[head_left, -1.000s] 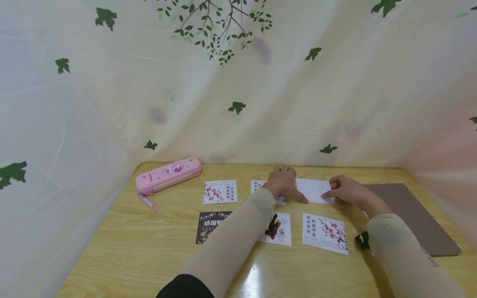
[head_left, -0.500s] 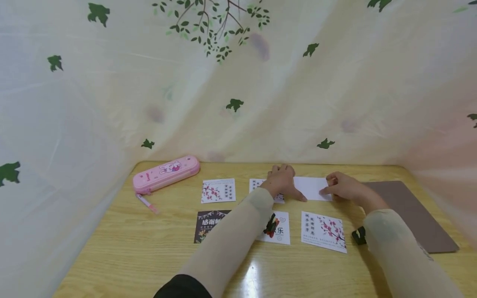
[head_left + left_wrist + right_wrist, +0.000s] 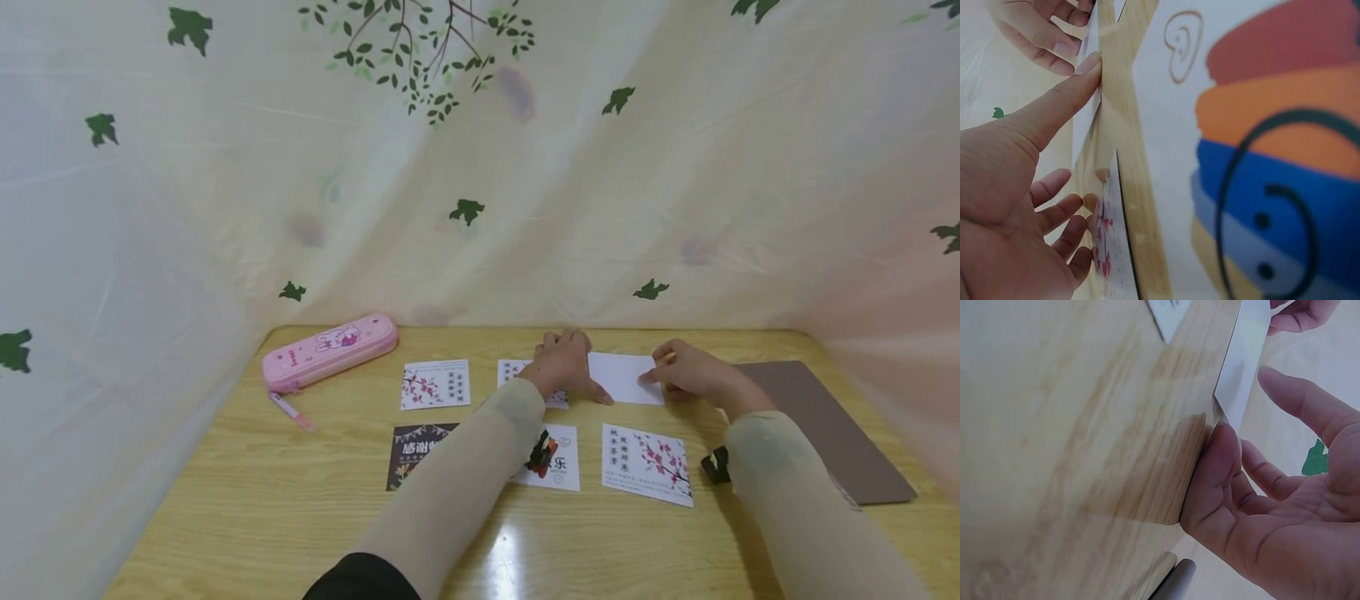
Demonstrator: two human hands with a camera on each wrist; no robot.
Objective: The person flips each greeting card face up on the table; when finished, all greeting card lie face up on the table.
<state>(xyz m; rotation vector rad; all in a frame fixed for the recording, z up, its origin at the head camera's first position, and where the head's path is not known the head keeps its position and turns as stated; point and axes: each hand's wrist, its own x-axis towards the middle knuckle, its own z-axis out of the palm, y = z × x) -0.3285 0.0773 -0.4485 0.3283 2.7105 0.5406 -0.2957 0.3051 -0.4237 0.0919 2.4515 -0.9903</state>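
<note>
A blank white card point(image 3: 620, 377) lies at the back of the wooden table between my two hands. My left hand point(image 3: 561, 365) is at the card's left end; in the left wrist view its straight thumb point(image 3: 1063, 100) touches the card's edge, with the other fingers spread. My right hand point(image 3: 693, 375) holds the right end, fingers curled at the corner and thumb over the card. Under the left hand lies a blossom card point(image 3: 512, 372), partly hidden. Nearer are another blossom card point(image 3: 647, 464) and a card with coloured stripes point(image 3: 562, 458), partly covered by the left arm.
At the left are a pink pencil case point(image 3: 330, 353), a small pen point(image 3: 291, 411), a blossom card point(image 3: 435, 385) and a dark card point(image 3: 408, 454). A grey-brown board point(image 3: 825, 442) lies beyond the right hand. A patterned curtain point(image 3: 412, 250) hangs behind the table.
The view has shifted slightly, moving the table's contents a little left in frame. Both hands stay at the blank card's ends, with only slight movement of the right fingers.
</note>
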